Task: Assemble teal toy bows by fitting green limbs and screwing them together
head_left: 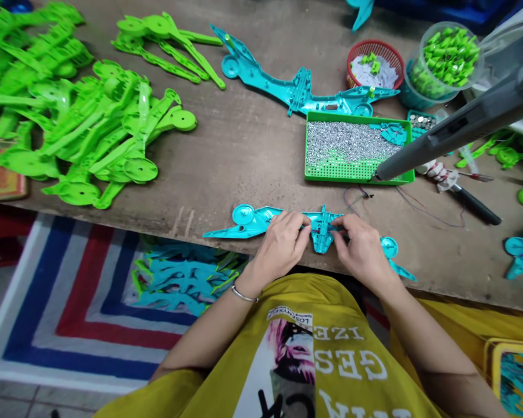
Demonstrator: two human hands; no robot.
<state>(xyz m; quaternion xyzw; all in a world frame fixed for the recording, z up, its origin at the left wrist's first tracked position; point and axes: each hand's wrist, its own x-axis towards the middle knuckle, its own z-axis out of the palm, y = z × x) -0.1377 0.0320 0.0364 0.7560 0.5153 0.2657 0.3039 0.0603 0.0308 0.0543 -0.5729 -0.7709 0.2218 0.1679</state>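
Observation:
A turquoise plastic shell half [321, 235], long and winged with a round disc near each end, lies hollow side up at the table's front edge. My left hand [283, 239] rests over its left arm, thumb and forefinger pinched beside the ribbed centre. On the other side of that centre my right hand [361, 247] is closed in a similar pinch. A thin dark wire shows faintly between the fingertips; its ends are hidden. Both hands cover parts of the shell.
Beyond stands a green tray [353, 174] of small screws, with a grey screwdriver [453, 125] slanting over it. Another turquoise shell [270, 84] lies behind. Green plastic parts [100, 128] pile up at left. A red basket [400, 58] and a tub [422, 87] sit back right.

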